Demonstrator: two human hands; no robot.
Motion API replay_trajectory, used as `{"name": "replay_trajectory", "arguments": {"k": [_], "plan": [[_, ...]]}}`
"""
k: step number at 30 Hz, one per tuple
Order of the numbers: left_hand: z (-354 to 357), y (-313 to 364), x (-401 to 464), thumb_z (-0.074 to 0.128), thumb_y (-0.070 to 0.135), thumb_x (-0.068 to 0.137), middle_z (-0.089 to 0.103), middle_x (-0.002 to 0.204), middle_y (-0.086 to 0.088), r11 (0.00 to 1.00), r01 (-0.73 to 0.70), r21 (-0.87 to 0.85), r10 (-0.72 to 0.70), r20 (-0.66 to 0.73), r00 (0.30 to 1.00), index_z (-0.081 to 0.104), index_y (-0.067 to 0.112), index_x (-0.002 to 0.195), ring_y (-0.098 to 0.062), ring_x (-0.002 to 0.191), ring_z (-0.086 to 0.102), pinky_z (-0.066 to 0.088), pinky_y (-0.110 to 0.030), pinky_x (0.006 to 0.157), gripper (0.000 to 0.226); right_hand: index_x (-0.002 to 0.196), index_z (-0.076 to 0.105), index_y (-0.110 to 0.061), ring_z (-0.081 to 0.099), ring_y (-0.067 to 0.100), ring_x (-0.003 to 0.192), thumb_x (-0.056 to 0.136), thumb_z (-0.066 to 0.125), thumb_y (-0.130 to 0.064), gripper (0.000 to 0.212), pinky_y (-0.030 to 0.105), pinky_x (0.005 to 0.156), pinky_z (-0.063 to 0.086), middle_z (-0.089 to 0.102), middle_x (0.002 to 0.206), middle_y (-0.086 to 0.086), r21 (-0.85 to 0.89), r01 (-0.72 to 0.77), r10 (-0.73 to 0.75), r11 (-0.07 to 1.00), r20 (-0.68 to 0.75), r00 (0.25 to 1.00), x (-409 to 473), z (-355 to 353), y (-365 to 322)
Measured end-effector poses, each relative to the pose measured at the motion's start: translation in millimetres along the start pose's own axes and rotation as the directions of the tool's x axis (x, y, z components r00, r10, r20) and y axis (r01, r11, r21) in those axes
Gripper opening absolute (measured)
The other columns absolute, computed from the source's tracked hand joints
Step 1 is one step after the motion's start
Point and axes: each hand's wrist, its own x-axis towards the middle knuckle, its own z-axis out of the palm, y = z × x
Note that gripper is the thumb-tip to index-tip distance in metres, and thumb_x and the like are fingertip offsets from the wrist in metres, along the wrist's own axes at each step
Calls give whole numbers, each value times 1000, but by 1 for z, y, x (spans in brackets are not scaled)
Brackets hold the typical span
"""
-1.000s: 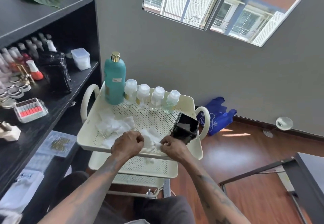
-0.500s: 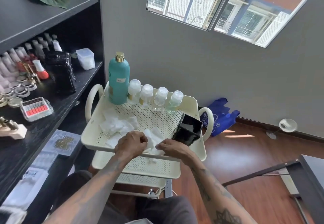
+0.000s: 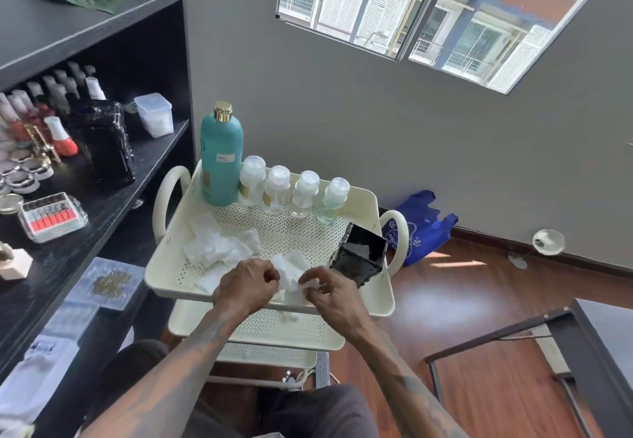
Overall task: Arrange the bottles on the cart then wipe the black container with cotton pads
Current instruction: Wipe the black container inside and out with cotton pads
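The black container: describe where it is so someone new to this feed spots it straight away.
Find the cream cart beside the dark shelving; its top tray holds a tall teal bottle and four small clear bottles along the far edge. The black container sits at the tray's near right corner, beside the right hand. It is the tray's only dark, square, open-topped item, and it is tilted.

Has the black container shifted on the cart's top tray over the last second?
No. The black container sits tilted at the top tray's right side beside the right handle, as before; only the camera's framing changed.
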Motion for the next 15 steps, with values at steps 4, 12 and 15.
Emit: {"name": "replay_trajectory", "arguments": {"k": [4,12,15], "plan": [[2,-2,3,64,36,83,70,108,13,1000,-6,-4,6,-10,1000,71,35,88,-10,83,66,54,-30,74,9,105,62,-23,67,11,78,87,69,-16,21,27,67,58,67,90,-1,110,161,-135,981,-213,968,-12,-59,-31],[4,-2,4,64,39,83,70,96,16,1000,-8,-5,8,-12,1000,71,36,88,-10,82,66,54,-30,73,9,92,63,-17,54,19,68,89,63,-17,4,26,54,41,56,88,1,-624,184,-502,759,-381,776,20,-106,-14],[3,1,3,64,39,84,69,96,17,1000,-17,-8,17,-13,1000,71,35,88,-10,83,65,54,-31,73,9,97,67,-19,58,24,76,90,62,-18,9,29,62,43,64,93,2,-726,140,-405,674,-203,891,36,-95,8]]}}
